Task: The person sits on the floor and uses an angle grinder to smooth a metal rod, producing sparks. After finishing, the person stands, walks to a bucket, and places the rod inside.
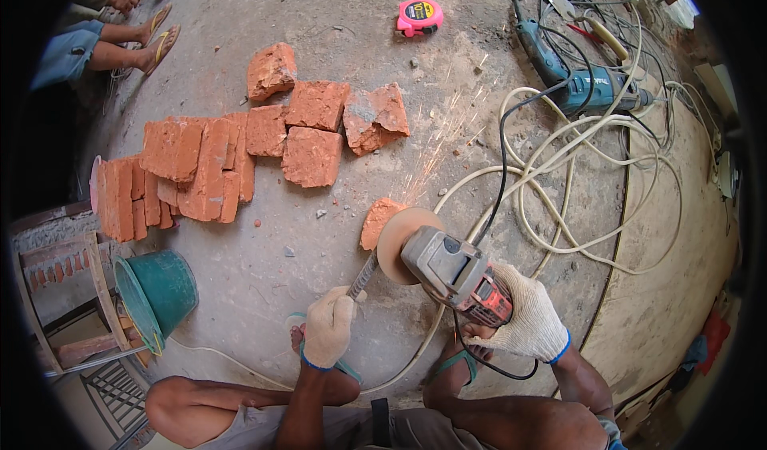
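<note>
In my gloved left hand (329,328) is a short, dark, ribbed metal rod (363,276), gripped near its lower end. Its upper end meets the edge of the brown disc (393,248) of an angle grinder (459,266). My right hand (534,312), also in a white knit glove, is wrapped round the grinder's red and black body. Orange sparks (431,154) spray away from the disc toward the far side. Just behind the disc lies a broken brick piece (380,220), partly covered by it. The exact contact point is hard to make out.
Stacked bricks (196,162) and cut brick pieces (315,105) lie left of centre. A green bucket (164,290) stands at the left. Far off is a pink tape measure (419,17). A teal drill (587,82) and looped cables (559,170) lie right. Another person's feet (156,44) show far left.
</note>
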